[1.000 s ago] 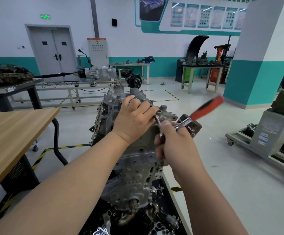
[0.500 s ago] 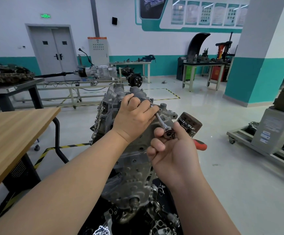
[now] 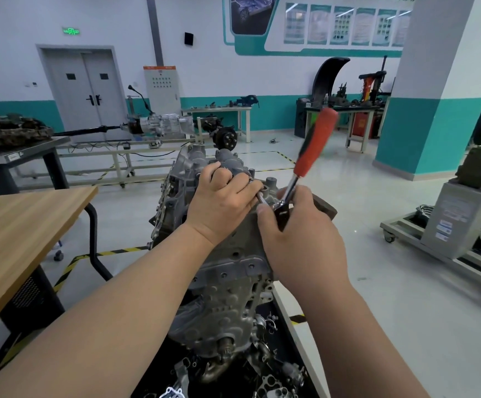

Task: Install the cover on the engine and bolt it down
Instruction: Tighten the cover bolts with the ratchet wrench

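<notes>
A grey aluminium engine (image 3: 228, 294) stands in front of me, its cast cover (image 3: 233, 271) facing me. My left hand (image 3: 222, 202) rests on top of the engine, its curled fingers steadying the socket extension (image 3: 261, 196) on a bolt hidden under them. My right hand (image 3: 299, 234) grips the ratchet (image 3: 286, 196) at its head. The ratchet's red handle (image 3: 315, 142) points up and away, blurred by motion. A dark oil filter (image 3: 324, 206) shows behind my right hand.
A wooden table (image 3: 18, 239) stands at my left. A black tray (image 3: 268, 374) with loose metal parts lies below the engine. A grey stand on a wheeled frame (image 3: 457, 225) is at the right, a green-white pillar (image 3: 434, 96) behind it. Workbenches and a gearbox (image 3: 162, 127) line the far wall.
The ratchet handle swung from pointing right, down behind my right hand, then back up and away. My left hand stayed on the extension.
</notes>
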Demonstrator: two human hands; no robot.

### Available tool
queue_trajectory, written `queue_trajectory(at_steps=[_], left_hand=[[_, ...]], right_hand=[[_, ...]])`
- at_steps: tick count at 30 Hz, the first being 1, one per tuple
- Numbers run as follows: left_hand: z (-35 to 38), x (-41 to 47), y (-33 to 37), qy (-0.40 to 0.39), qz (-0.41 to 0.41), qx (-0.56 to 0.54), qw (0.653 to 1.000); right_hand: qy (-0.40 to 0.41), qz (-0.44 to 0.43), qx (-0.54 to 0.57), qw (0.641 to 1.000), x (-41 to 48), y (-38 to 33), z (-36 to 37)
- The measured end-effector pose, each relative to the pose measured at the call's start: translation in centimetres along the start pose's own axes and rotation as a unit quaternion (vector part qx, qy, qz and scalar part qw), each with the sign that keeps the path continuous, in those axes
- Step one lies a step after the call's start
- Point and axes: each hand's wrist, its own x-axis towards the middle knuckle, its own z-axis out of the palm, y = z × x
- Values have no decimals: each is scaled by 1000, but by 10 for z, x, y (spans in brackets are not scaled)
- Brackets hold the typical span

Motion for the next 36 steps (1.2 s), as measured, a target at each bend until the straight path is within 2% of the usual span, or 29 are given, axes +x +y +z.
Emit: queue_trajectory(at_steps=[2,5,7,9,10,12,17,18,20,23,27,29,36], left_hand=[[0,-1,0,-6,2,0,1000],[0,-1,1,-6,3,1,1000],[0,-1,0,-7,2,0,1000],[1,-2,0,-10,-1,-7,1000],[2,-2,0,-10,-6,-10,1000],[2,-2,1,-12,-20,-17,1000],[0,-2,0,-9,-34,-58,998],[-1,-1,0,-6,-33,-61,998],[-1,-2,0,-4,-29,-64,997],[-1,-1,-1,-1,-23,-65,998],[-2,-2,-2,-3,-15,-70,997],[-2,-2,-2,-8,-13,-74,997],[-4,-3,-2,-12,-9,-81,997]], right_hand=[[17,-18,-16,1000,-3,0,1],[27,-1,16,1000,-7,4,7],[15,40,93,995,-8,5,12],[-8,128,251,959,-9,3,15],[-26,184,342,921,-9,1,16],[-67,284,498,817,-10,-5,16],[-125,417,714,548,-14,-16,8],[-130,427,735,510,-15,-16,7],[-136,437,752,475,-16,-16,7],[-137,440,748,478,-17,-18,9],[-124,430,724,525,-17,-19,11],[-112,416,698,572,-17,-19,14],[-119,311,531,779,-15,-7,14]])
